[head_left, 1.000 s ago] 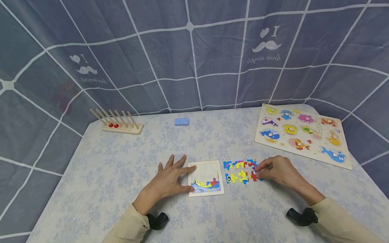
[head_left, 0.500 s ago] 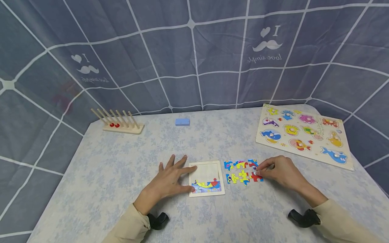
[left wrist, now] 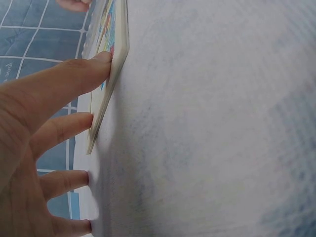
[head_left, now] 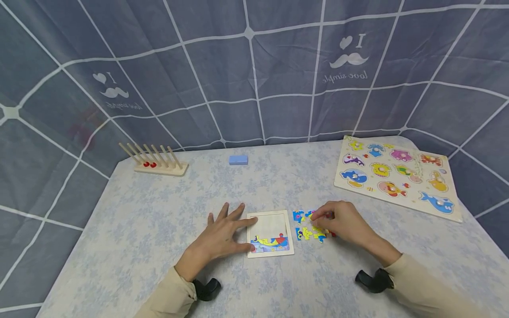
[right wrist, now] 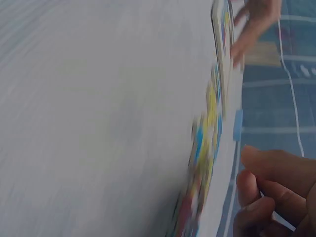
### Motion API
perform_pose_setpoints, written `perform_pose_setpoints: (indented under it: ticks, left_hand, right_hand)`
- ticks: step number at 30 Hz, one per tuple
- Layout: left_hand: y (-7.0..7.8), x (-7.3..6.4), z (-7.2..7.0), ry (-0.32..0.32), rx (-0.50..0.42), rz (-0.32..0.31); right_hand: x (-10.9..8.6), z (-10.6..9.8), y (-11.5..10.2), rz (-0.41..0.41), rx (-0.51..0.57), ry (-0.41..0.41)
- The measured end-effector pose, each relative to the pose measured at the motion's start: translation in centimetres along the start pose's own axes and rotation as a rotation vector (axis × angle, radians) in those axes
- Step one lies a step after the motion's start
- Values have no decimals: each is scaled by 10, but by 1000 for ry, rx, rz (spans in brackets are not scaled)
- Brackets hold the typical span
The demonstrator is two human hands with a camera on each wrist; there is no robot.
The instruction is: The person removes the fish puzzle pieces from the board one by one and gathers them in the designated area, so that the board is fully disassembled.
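My left hand [head_left: 218, 236] lies spread at the left side of a square wooden puzzle tray [head_left: 290, 234], its thumb and a finger touching the rim. A row of joined pieces [head_left: 270, 244] fills the tray's lower part; the upper part is bare wood. In the left wrist view, the thumb [left wrist: 74, 76] rests on the tray's edge [left wrist: 118, 64]. Over the loose jigsaw pieces [head_left: 305, 233] right of the tray, my right hand [head_left: 347, 223] pinches a small puzzle piece between thumb and forefinger. That piece is mostly hidden by the fingers, and the right wrist view is blurred.
A pegged wooden rack [head_left: 161, 168] with two red beads stands at the back left. Near the back edge lies a blue block [head_left: 238, 160]. A large knobbed sea-animal puzzle board [head_left: 397, 176] occupies the back right. Behind the table hangs a grey-blue curtain [head_left: 286, 66].
My right hand has moved left from the right end of the loose pieces to above their middle, its thumb and forefinger together. The left hand and the tray have stayed put.
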State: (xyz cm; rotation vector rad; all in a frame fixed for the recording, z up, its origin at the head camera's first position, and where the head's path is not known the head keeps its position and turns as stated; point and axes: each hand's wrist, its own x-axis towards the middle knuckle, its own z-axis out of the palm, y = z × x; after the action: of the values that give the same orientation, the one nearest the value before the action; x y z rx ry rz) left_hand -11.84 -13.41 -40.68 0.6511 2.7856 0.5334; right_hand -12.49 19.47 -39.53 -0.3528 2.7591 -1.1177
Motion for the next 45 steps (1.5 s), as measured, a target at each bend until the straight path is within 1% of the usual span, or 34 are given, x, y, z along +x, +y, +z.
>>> perform_pose_setpoints:
  ticks: [3,7,9,13,18,24,29,31,37,45]
  left_hand:
    - [0,0,0,-3,-2,2]
    - [0,0,-1,-17,-3,-4]
    - [0,0,-2,-17,1,-1]
    - [0,0,-3,-30,7,-2]
    - [0,0,-4,-56,13,-6]
    - [-1,0,-7,-85,22,4]
    - [-2,0,-11,-138,31,6]
    - [-2,0,-11,-148,27,2]
    - [-3,-1,-11,-141,19,8]
    - [-3,0,-9,-134,18,5]
  right_hand:
    - [5,17,-12,-86,22,-83]
    - [11,38,-29,-227,54,-212]
    - [15,48,-37,-273,60,-254]
    - [21,62,-52,-338,1,-293]
    - [25,70,-62,-386,-87,-334]
    - [25,75,-66,-390,-121,-351]
    - [25,79,-69,-368,-89,-338]
    - [26,79,-71,-358,-73,-338]
    - [25,81,-73,-326,-72,-339]
    - [24,82,-75,-310,-65,-333]
